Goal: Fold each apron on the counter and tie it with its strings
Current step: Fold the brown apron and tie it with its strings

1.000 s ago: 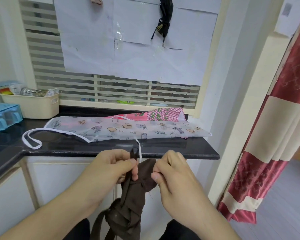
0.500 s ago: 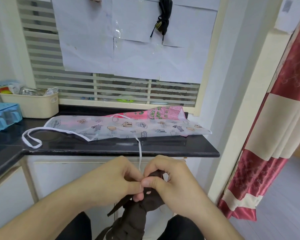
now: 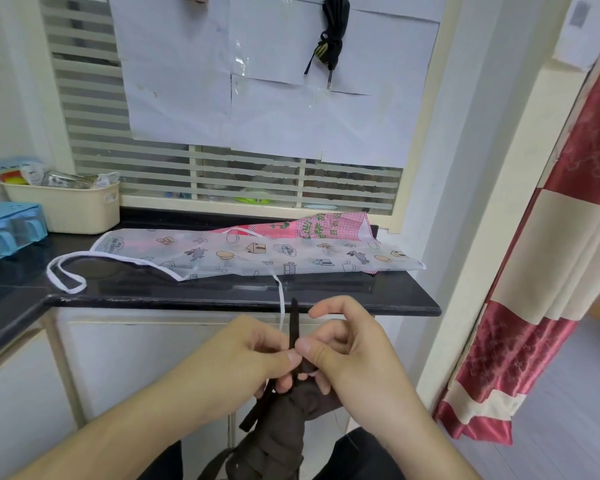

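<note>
A dark brown apron [image 3: 278,434] hangs bundled in front of the counter, below my hands. My left hand [image 3: 246,355] and my right hand [image 3: 343,344] meet above it, thumbs touching, both pinching its dark strings. One string end [image 3: 293,317] sticks straight up between them; another [image 3: 257,407] trails down to the left. On the black counter [image 3: 378,289] lies a translucent white printed apron [image 3: 257,254] with a white string loop [image 3: 66,275] at its left and a white string [image 3: 281,299] hanging over the edge. A pink checked apron [image 3: 319,226] lies partly under it.
A cream basket [image 3: 66,209] of packets and a blue plastic box [image 3: 7,230] stand at the counter's left. A slatted window with paper sheets [image 3: 257,81] is behind. A red and cream curtain [image 3: 551,271] hangs at the right. White cabinets [image 3: 118,358] are under the counter.
My hands rose slightly with the brown apron. A string end that was hidden half a second ago now stands upright between my fingers, and my right forefinger has lifted.
</note>
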The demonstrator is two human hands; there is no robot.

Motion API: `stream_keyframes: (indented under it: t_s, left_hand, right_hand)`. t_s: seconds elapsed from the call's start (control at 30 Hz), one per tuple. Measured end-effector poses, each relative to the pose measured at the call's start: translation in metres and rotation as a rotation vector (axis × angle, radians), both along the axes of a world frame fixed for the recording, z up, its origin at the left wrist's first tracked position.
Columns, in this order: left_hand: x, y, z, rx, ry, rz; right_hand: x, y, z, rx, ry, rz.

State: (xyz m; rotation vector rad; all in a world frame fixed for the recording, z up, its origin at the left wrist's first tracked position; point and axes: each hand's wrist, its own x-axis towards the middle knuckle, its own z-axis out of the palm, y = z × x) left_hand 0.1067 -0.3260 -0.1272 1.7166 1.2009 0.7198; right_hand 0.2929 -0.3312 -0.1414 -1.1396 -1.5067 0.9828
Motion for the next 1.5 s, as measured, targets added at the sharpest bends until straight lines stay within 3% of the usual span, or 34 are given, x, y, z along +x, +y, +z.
stream_keyframes:
  t_s: [0.13,0.47,0.7,1.07,1.5]
  left_hand:
    - [0.002,0.000,-0.002,-0.035,-0.078,0.065]
    - [-0.001,-0.001,-0.003,0.028,-0.084,0.101]
    - [-0.002,0.005,-0.012,0.054,0.049,0.103]
    - [0.000,0.003,-0.009,-0.046,-0.040,0.234]
    - [-0.005,-0.001,-0.003,-0.105,-0.034,0.081]
  right_hand:
    - [0.003,-0.003,-0.005,0.002,0.029,-0.009]
    - [0.003,-0.005,-0.008,0.167,-0.248,0.012]
    - [0.000,-0.006,-0.010,0.190,-0.296,-0.006]
    - [0.001,-0.008,-0.010,0.288,-0.430,0.003]
    - [-0.007,-0.010,-0.015,0.433,-0.507,-0.025]
